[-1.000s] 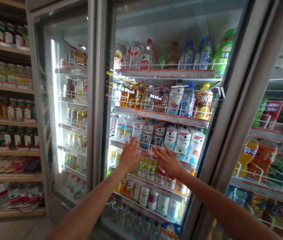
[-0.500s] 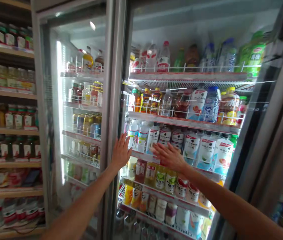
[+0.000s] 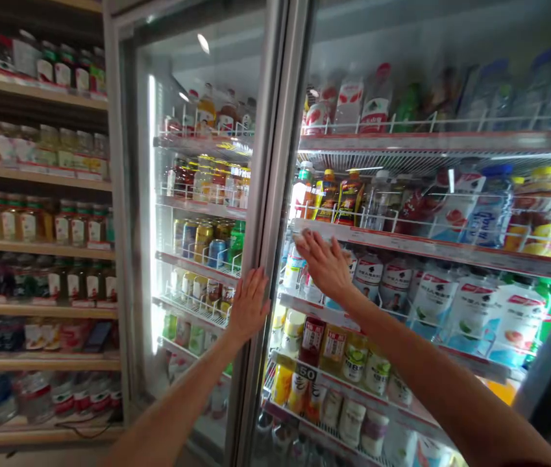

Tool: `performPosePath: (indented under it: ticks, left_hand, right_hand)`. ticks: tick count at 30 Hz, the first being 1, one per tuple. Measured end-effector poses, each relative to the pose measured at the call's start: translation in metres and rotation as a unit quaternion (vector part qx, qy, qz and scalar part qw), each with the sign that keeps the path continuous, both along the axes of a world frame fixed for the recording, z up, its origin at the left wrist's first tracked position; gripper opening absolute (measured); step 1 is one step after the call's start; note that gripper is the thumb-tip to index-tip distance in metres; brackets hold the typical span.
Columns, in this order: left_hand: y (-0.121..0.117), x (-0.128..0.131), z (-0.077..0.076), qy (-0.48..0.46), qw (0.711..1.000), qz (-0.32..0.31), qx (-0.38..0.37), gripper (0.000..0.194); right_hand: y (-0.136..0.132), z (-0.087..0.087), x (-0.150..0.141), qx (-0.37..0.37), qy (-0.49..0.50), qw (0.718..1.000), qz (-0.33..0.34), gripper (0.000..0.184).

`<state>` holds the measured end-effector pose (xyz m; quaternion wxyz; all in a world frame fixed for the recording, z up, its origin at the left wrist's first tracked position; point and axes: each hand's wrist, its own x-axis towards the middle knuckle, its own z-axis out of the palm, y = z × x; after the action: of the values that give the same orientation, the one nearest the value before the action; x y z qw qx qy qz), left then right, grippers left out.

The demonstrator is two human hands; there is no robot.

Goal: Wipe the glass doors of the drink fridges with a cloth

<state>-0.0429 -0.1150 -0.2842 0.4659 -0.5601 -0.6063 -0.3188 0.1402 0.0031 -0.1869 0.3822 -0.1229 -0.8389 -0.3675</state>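
Note:
Flat on the metal frame between two glass fridge doors lies my left hand, fingers extended and close together, holding nothing I can see. My right hand reaches to the right-hand glass door, its fingers stretched out against or just in front of the pane. A small pale patch at its fingertips is too blurred to make out. Behind the glass near that hand are white-labelled bottles and a shelf edge. The door frame runs upright between the two panes.
Inside the left fridge section, cans and bottles stand on wire-fronted shelves. Further left, an open wooden shelf carries rows of bottles. A dark cable lies on its lowest board.
The view has swung left and closer to the doors. My right hand has moved up and left across the glass; my left hand has gone from the right pane's edge onto the metal frame.

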Motion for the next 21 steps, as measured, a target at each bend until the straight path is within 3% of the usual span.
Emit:
performPosePath:
  ticks: [2,5,7,9,11,13,18,19,21]
  left_hand:
    - [-0.002,-0.004,-0.003,-0.004,1.000,-0.003,-0.001,0.056]
    - [-0.006,-0.009,-0.008,-0.002,1.000,0.000,-0.009,0.055]
    - [-0.009,-0.011,-0.010,0.001,1.000,0.004,-0.014,0.054]
    - [-0.011,-0.011,-0.010,0.000,1.000,0.007,-0.013,0.053]
    - [-0.010,-0.010,-0.009,-0.007,1.000,0.009,-0.006,0.053]
    - [-0.008,-0.007,-0.010,-0.011,1.000,0.004,-0.003,0.054]
    - [-0.007,0.004,-0.012,-0.024,1.000,0.009,-0.014,0.054]
    - [-0.007,0.008,-0.011,-0.030,0.999,0.014,-0.015,0.054]
    - [-0.005,0.019,-0.006,-0.038,0.999,0.020,-0.018,0.054]
  right_hand:
    - [-0.002,-0.010,-0.016,-0.004,-0.016,1.000,0.012,0.065]
    - [-0.006,-0.058,-0.025,0.020,-0.144,0.987,0.069,0.065]
    - [-0.006,-0.076,-0.026,0.043,-0.205,0.973,0.098,0.060]
    - [-0.005,-0.066,-0.026,0.045,-0.187,0.977,0.091,0.060]
    - [-0.003,-0.044,-0.029,0.019,-0.099,0.994,0.048,0.063]
    - [-0.003,-0.034,-0.029,0.003,-0.039,0.999,0.017,0.064]
    - [-0.002,-0.067,0.002,0.094,-0.184,0.974,0.094,0.057]
    - [-0.001,-0.062,0.013,0.103,-0.186,0.972,0.097,0.058]
    - [0.003,-0.031,0.036,0.092,-0.121,0.986,0.070,0.062]
